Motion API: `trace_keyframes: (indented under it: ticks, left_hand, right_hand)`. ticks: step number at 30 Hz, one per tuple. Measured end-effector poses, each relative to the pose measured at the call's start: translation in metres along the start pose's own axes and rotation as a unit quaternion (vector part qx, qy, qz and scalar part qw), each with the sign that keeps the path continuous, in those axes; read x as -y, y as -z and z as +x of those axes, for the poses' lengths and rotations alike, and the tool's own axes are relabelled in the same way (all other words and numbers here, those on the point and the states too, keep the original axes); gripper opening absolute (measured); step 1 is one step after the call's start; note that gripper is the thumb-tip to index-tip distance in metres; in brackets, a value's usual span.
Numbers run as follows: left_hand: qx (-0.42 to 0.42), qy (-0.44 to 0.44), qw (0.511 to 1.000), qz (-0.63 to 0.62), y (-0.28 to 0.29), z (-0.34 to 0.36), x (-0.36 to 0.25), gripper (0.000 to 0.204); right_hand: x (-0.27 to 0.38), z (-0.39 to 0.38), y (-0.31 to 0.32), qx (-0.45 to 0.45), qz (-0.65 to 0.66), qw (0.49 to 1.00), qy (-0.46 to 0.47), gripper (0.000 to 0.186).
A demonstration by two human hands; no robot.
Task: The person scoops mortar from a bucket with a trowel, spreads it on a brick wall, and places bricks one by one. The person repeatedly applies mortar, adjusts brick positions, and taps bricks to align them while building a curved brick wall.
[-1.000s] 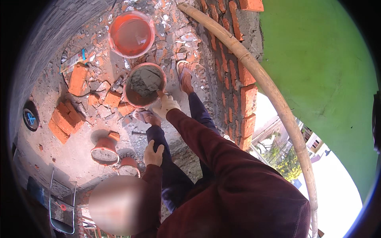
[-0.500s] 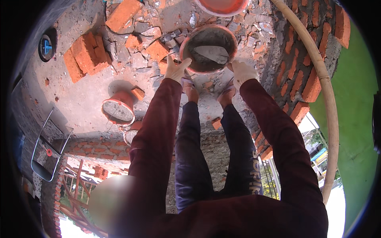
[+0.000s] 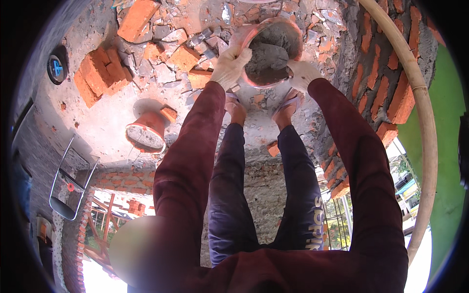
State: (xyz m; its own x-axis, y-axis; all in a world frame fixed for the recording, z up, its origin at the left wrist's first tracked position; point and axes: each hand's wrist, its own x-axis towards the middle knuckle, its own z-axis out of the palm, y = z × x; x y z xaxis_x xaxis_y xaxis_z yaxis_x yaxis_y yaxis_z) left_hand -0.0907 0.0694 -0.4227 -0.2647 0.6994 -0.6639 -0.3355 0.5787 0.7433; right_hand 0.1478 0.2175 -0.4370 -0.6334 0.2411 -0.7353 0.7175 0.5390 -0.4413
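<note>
One beat later, newly gripping the bucket [image 3: 298, 38] beyond the feet [image 3: 237, 110] with the left hand [image 3: 228, 67]; grasping the trowel [image 3: 279, 59] in the right hand [image 3: 301, 74], blade in mortar [image 3: 279, 34]; likely steadying the work.

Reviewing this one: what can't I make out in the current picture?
All in the head view:
- Trowel handle: mostly hidden by the right hand around it.
- Underside of the left grip on the mortar bucket: hidden by the left hand itself.
- Tub: all but its rim cut off by the upper edge.
- Lower left: a blurred patch covers what lies behind.
</note>
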Motion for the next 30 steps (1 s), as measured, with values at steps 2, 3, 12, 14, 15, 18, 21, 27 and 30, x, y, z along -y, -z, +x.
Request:
trace_keyframes:
  ticks: [2, 3, 12, 14, 15, 18, 21, 27, 30]
  left_hand:
    - [-0.005, 0.029, 1.0, -0.001, 0.006, -0.011, -0.002, 0.041]
    - [-0.004, 0.019, 1.0, -0.006, 0.009, -0.018, -0.003, 0.04]
    - [0.048, -0.009, 0.999, -0.003, 0.033, -0.164, -0.115, 0.035]
    - [0.05, -0.008, 0.998, 0.028, 0.017, -0.19, -0.156, 0.038]
    - [0.05, -0.01, 0.998, 0.043, 0.009, -0.204, -0.173, 0.039]
    - [0.033, 0.0, 0.997, 0.067, -0.006, -0.232, -0.209, 0.042]
    - [0.036, -0.031, 0.997, 0.056, -0.018, -0.239, -0.206, 0.04]
    - [0.062, 0.01, 0.997, 0.042, -0.071, -0.236, -0.212, 0.029]
    - [0.04, 0.037, 0.996, 0.069, -0.088, -0.236, -0.205, 0.028]
  right_hand:
    - [0.024, -0.01, -0.016, -0.003, 0.035, 0.999, 0.0, 0.018]
    - [0.037, -0.016, -0.018, -0.008, 0.052, 0.999, 0.001, 0.017]
    - [0.128, -0.147, -0.002, -0.133, 0.317, 0.932, 0.118, 0.01]
    - [0.135, -0.179, 0.0, -0.15, 0.238, 0.929, 0.242, 0.007]
    - [0.134, -0.201, 0.004, -0.115, 0.293, 0.933, 0.173, 0.005]
    - [0.147, -0.269, 0.053, -0.1, 0.414, 0.903, 0.059, 0.014]
    - [0.141, -0.323, 0.061, -0.157, 0.448, 0.877, 0.07, 0.038]
    - [0.112, -0.441, 0.084, -0.165, 0.509, 0.84, -0.093, 0.047]
    - [0.082, -0.486, 0.074, -0.193, 0.523, 0.811, -0.177, 0.039]
